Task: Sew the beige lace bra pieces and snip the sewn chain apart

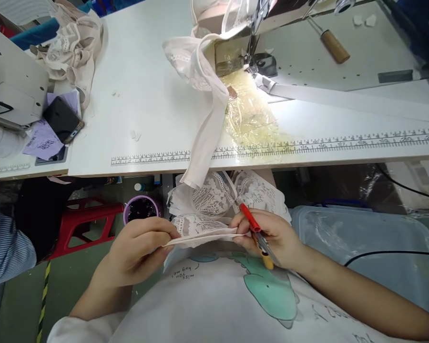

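A pale lace bra [212, 195] hangs over the table's front edge into my lap, its light band [203, 152] trailing down from the sewing machine's needle area [250, 62]. My left hand [139, 247] pinches the folded fabric edge at its left end. At the other end, my right hand [264, 233] pinches that same edge between thumb and fingers. Small scissors or snips with a red handle [249, 218] and a yellow handle lie across my right hand, also held in it. The edge is stretched level between both hands.
A clear yellowish plastic sheet [252, 119] lies below the needle, over a printed ruler [329, 145]. A wooden-handled tool [335, 46] rests at the upper right. Left are piled bras [75, 52] and a phone [62, 119]. A plastic bin [364, 238] stands right; a person sits left.
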{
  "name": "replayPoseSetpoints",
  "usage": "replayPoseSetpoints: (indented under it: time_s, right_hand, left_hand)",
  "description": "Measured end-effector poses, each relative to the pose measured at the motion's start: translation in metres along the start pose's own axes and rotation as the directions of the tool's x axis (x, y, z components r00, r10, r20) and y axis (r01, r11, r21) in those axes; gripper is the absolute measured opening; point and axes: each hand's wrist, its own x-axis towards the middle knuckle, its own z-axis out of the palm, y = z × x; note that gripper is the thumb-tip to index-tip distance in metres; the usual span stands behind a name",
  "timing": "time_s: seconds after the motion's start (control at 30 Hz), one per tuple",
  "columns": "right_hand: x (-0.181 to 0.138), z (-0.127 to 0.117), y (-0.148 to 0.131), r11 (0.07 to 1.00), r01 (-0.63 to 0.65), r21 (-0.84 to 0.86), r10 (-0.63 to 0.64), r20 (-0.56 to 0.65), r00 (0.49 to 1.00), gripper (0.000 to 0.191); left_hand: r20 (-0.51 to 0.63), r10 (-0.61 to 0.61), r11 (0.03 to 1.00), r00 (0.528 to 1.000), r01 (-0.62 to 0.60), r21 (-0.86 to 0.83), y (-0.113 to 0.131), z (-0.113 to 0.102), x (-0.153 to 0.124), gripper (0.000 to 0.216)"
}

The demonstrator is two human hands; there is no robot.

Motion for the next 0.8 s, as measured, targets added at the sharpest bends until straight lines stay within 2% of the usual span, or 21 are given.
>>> replayPoseSetpoints:
  time_s: [0.2,0.43,0.53,0.63,0.8]
  right_hand:
    - [0.0,0.0,0.0,0.998,0.048,-0.039,-0.049,-0.015,0.999,0.013]
    - [-0.004,0.0,0.002,0.998,-0.044,-0.041,0.043,-0.011,0.999,0.012]
    - [-0.004,-0.002,0.004,0.998,0.014,-0.068,-0.01,0.056,0.998,0.02]
    - [-0.002,-0.004,0.006,0.996,0.091,-0.014,-0.089,0.132,0.987,0.021]
    - [0.0,-0.006,0.008,0.991,0.114,0.068,-0.124,0.17,0.978,0.018]
  left_hand:
    - [0.003,0.024,0.997,1.0,-0.025,0.069,0.001,-0.005,0.0,0.017]
    - [0.037,0.019,0.999,0.999,-0.02,0.028,0.0,-0.004,0.0,0.021]
    - [0.01,0.007,1.0,1.0,-0.007,0.03,-0.001,-0.002,0.0,0.022]
    - [-0.047,-0.032,0.999,0.998,0.033,0.019,-0.001,0.002,-0.001,0.023]
    - [-0.143,-0.149,0.988,0.978,0.14,-0.069,-0.004,0.01,-0.005,0.026]
